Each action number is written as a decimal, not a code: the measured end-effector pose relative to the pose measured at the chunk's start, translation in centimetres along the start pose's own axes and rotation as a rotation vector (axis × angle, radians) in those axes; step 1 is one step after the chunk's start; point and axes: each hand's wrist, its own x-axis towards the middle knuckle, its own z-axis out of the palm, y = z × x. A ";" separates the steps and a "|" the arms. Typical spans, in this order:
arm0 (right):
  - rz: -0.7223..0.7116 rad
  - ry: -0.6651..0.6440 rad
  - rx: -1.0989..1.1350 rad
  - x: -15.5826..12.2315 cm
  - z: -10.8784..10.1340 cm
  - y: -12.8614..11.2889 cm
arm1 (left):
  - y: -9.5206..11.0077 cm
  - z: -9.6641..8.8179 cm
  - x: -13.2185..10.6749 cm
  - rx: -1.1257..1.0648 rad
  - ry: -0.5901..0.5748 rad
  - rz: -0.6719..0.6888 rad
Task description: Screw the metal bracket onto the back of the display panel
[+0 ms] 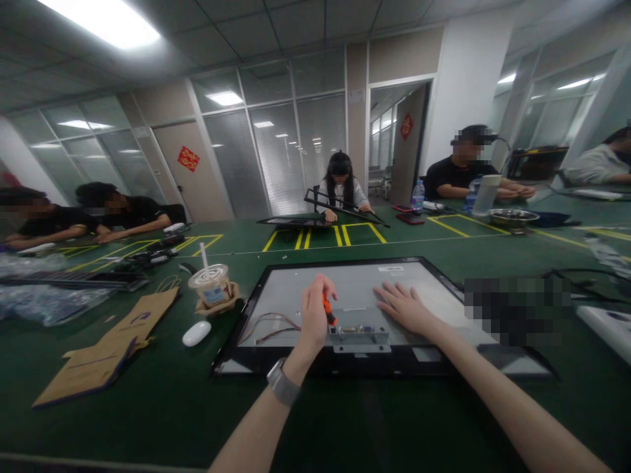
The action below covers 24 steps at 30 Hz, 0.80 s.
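Observation:
A flat display panel (280,286) with a black frame lies on the green table, its grey metal back facing up. My left hand (315,309) is closed around an orange-and-black screwdriver (327,305), whose lower end points down at a metal bracket (362,338) with connector ports near the panel's front edge. The screwdriver's tip is too small to make out. My right hand (407,309) rests flat on the panel's back, fingers spread, right of the bracket. Thin cables (271,322) run across the panel left of my left hand.
On the left are a lidded drink cup (211,289) with a straw, a white mouse (196,334) and a brown paper bag (113,341). A white device (608,328) lies at the right edge. Across the green table (236,263), a person handles a black frame (340,207); several others sit around.

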 end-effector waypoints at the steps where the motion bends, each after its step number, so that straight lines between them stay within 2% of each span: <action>1: -0.001 -0.002 -0.001 0.0 0.0 0.0 | -0.1 -0.1 0.1 0.042 0.016 0.013; 6: -0.004 -0.022 -0.006 -0.1 -0.3 -0.1 | -0.3 -0.5 0.1 0.157 0.035 0.075; 12: 0.001 -0.034 -0.007 -0.1 -0.4 -0.2 | -0.4 -0.5 -0.8 0.236 0.145 0.181; 16: 0.006 -0.030 0.005 -0.1 -0.3 -0.2 | -0.7 -0.6 -0.5 0.270 0.137 0.257; 21: 0.015 -0.024 0.010 -0.1 -0.4 -0.2 | -0.7 -0.7 -0.2 0.361 0.190 0.366; 24: 0.005 -0.034 0.006 -0.1 -0.5 -0.2 | -0.6 -0.6 -0.4 0.431 0.177 0.388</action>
